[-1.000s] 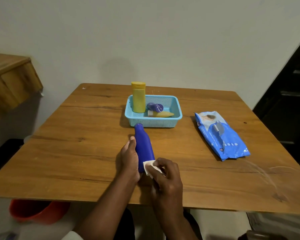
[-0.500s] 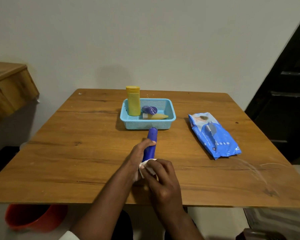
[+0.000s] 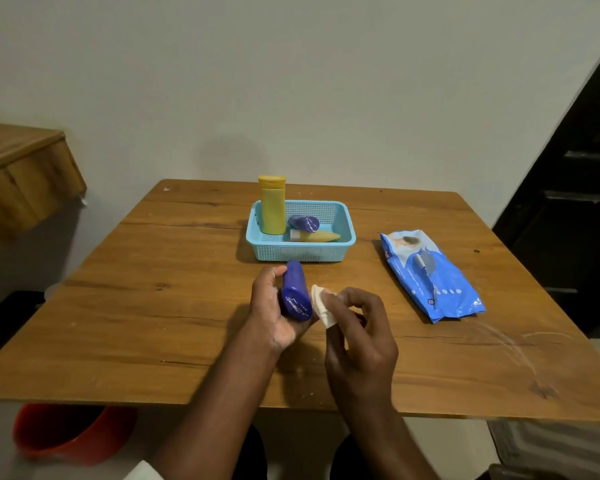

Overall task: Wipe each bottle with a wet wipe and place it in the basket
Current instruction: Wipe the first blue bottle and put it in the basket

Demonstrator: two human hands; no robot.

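My left hand (image 3: 274,313) grips a dark blue bottle (image 3: 294,292), held tilted above the table with its base toward me and its cap pointing at the basket. My right hand (image 3: 359,337) pinches a folded white wet wipe (image 3: 321,305) just to the right of the bottle's base, close beside it. The light blue basket (image 3: 302,252) stands behind the bottle. In it are an upright yellow bottle (image 3: 273,206), a small purple bottle (image 3: 303,223) lying down and a pale yellow tube (image 3: 317,236) lying down.
A blue pack of wet wipes (image 3: 430,275) lies on the wooden table (image 3: 153,306) to the right of the basket. A red bucket (image 3: 66,433) sits on the floor under the near left corner. A wooden shelf (image 3: 21,181) juts out at the left.
The blue bottle has been lifted and turned in my left hand so its base faces me. The wipe has come off the bottle's base and sits to its right.
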